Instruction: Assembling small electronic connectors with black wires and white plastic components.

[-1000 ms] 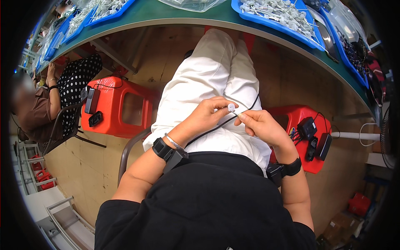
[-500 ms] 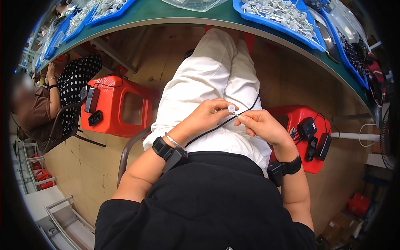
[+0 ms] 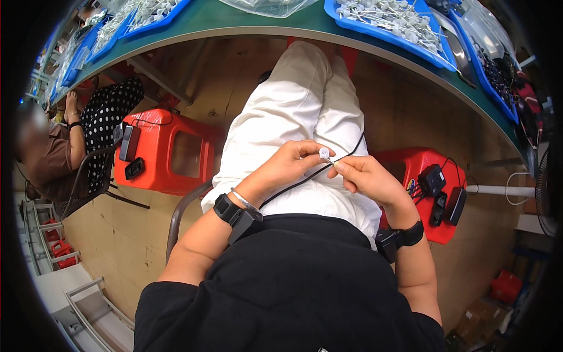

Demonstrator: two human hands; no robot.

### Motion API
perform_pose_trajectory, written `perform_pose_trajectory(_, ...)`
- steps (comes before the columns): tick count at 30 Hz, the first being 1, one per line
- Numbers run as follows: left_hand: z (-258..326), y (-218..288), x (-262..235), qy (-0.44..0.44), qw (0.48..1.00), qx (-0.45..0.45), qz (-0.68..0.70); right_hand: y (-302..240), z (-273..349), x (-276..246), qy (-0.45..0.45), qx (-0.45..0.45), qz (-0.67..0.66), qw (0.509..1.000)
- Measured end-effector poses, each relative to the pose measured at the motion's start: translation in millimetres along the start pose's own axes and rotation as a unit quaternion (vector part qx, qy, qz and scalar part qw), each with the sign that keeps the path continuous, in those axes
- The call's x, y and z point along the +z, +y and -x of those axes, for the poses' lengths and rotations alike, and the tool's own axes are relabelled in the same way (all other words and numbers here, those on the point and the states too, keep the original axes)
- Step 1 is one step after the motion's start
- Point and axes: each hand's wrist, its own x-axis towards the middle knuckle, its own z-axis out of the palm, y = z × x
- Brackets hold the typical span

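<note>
Above my lap, my left hand (image 3: 293, 161) pinches a small white plastic piece (image 3: 324, 153) with a rounded head between thumb and fingers. A thin stem runs from that head toward my right hand (image 3: 370, 178), whose thumb and forefinger are closed on its end. The two hands are close together over my white trousers (image 3: 281, 111), and the fingertips partly hide the piece. A blue tray (image 3: 387, 36) on the table beyond holds many white-headed pieces with thin stems that look similar.
A green table (image 3: 246, 30) curves across the far side, with more blue trays and a clear plastic bag (image 3: 272, 6). Red stools (image 3: 155, 155) flank me, bearing black devices and cables. A black cable (image 3: 316, 173) crosses my lap. Another person (image 3: 56, 149) sits at far left.
My hands have barely moved; the white piece has shifted very slightly left in view. Both hands keep their grip on it.
</note>
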Motion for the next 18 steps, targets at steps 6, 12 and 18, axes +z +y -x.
perform_pose_trajectory(6, 0.2, -0.8, -1.1, -0.002, 1.0, -0.009, -0.004, -3.5, -0.1, -1.1, -0.031, 0.05, -0.055, 0.997)
perform_pose_trajectory(12, -0.4, -1.4, -0.7, 0.0, 1.0, -0.013, -0.005, 6.0, -2.3, 0.0, -0.014, -0.006, -0.031, 0.999)
perform_pose_trajectory(18, -2.2, -6.3, -1.0, 0.0, 1.0, -0.005, 0.009, 5.8, -1.4, 4.0, 0.02, -0.028, 0.012, 0.999)
